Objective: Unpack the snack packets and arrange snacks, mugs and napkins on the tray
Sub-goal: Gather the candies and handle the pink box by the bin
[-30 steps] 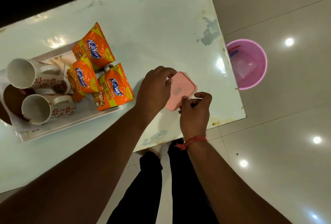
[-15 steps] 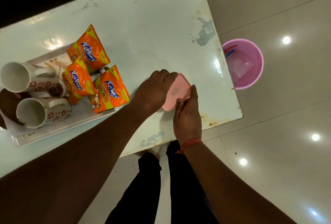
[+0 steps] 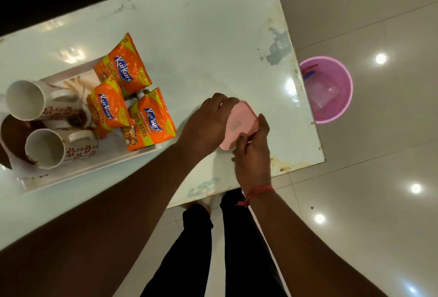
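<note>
Right hand (image 3: 253, 154) slid onto pink lid (image 3: 239, 126), apparently gripped by both hands

A pale glossy counter (image 3: 213, 43) was seen from above, set over a shiny tiled floor (image 3: 384, 213).

The counter's white top was marked by worn, chipped patches near its right edge and rust-coloured stains along its near corner, and soft glints of light were reflected in it. The floor was laid in large grey-beige tiles divided by thin grout lines, and several round ceiling lights were mirrored in it as bright spots. A pink plastic bucket (image 3: 341, 107) was placed on the floor just beside the counter's right edge, with clear and coloured scraps lying inside. The far side beyond the counter was left in deep shadow.
</note>
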`<state>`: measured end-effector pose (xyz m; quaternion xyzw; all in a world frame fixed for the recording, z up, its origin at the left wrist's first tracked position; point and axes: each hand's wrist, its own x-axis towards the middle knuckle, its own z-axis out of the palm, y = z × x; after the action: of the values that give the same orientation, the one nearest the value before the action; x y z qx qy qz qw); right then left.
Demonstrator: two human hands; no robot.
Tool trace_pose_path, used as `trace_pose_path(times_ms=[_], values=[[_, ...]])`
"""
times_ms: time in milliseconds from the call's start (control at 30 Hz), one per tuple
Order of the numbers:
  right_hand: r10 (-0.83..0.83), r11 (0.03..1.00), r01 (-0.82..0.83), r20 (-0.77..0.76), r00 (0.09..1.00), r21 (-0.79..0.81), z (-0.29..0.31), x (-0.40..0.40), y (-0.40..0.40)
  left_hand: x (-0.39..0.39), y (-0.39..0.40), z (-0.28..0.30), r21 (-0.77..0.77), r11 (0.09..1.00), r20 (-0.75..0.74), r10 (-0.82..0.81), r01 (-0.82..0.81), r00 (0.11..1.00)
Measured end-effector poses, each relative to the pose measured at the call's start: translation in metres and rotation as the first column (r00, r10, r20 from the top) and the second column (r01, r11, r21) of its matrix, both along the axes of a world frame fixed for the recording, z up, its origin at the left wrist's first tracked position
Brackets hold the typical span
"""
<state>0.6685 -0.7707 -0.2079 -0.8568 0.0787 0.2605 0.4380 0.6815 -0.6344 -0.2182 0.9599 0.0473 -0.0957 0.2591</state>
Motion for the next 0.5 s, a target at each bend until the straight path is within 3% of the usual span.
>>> trace_pose_path(times_ms=[167,300,500], values=[[-0.039,0.999,0.037,0.062,0.997,0.040,0.018,0.025,0.009,-0.009,-0.005,0.024,-0.134,0.946,-0.014,0.297,-0.296,0.955],[0.143,0.987,-0.156,0.212,0.967,0.045,0.020,0.050,0.044,-0.006,0.009,0.034,-0.208,0.806,-0.068,0.553,-0.554,0.830],[0.293,0.948,-0.316,0.262,0.920,0.049,0.006,0.073,0.088,0.003,0.036,0.031,-0.153,0.728,-0.158,0.649,-0.668,0.744]])
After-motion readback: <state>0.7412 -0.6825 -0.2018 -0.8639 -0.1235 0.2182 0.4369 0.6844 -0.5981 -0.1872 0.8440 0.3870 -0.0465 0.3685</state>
